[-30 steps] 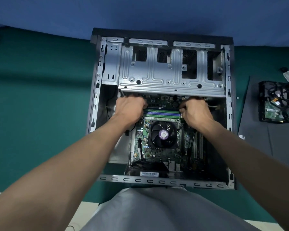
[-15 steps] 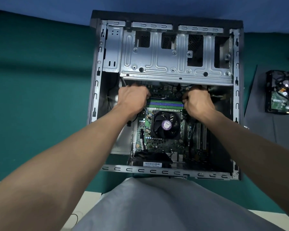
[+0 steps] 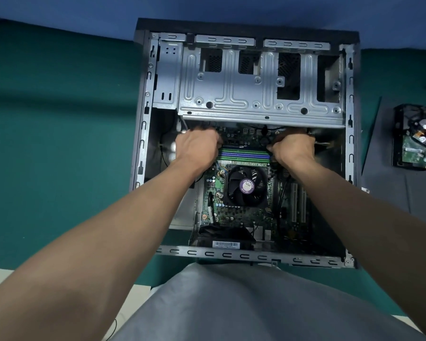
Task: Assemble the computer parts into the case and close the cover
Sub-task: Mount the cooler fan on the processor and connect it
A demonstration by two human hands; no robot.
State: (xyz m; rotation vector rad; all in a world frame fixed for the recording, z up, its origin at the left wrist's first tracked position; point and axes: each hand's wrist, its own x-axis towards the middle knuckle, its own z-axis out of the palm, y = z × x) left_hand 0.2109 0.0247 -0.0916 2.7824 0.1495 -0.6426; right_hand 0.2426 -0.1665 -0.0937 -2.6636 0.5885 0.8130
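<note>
Curling down at either end of the memory sticks (image 3: 244,155), your left hand (image 3: 197,148) and right hand (image 3: 293,150) sit apart; whether they grip anything is hidden. You seem to be seating memory on the motherboard (image 3: 231,212) inside the open case (image 3: 143,134). Next, press evenly; the drive (image 3: 414,148) and cover (image 3: 384,193) lie outside, on your right.

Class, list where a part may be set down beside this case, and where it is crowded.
Free: green mat left of the case. Crowded: left hand and right hand flank the memory sticks; panel and drive lie right.
</note>
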